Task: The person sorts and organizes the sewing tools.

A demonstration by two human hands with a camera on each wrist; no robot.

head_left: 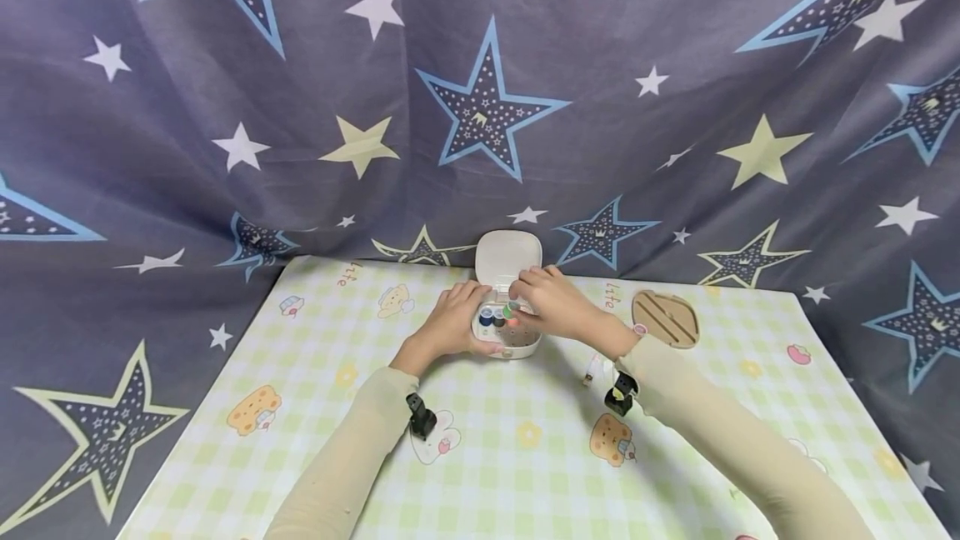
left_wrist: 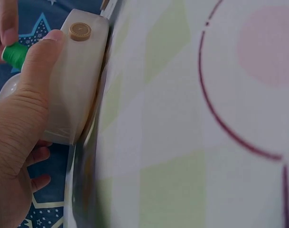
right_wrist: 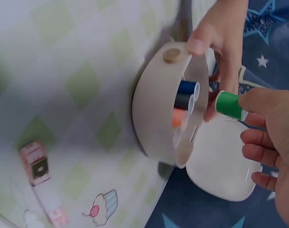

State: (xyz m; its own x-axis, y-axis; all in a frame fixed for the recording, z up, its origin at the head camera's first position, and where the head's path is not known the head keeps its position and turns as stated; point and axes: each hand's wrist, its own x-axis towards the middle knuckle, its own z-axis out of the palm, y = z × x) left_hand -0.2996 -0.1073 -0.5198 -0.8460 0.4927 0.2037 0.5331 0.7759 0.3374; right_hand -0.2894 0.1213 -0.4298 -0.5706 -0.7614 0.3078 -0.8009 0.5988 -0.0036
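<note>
- Pinched in the right hand, a green spool hangs right of the open white box, axis pointing into its slots.
- Left hand grasps that box at mid-frame on the bench.

L hand curled, gripping; R hand pinching.

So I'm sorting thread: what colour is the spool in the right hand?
Green. The spool pinched by the right hand shows best in the right wrist view.
</note>
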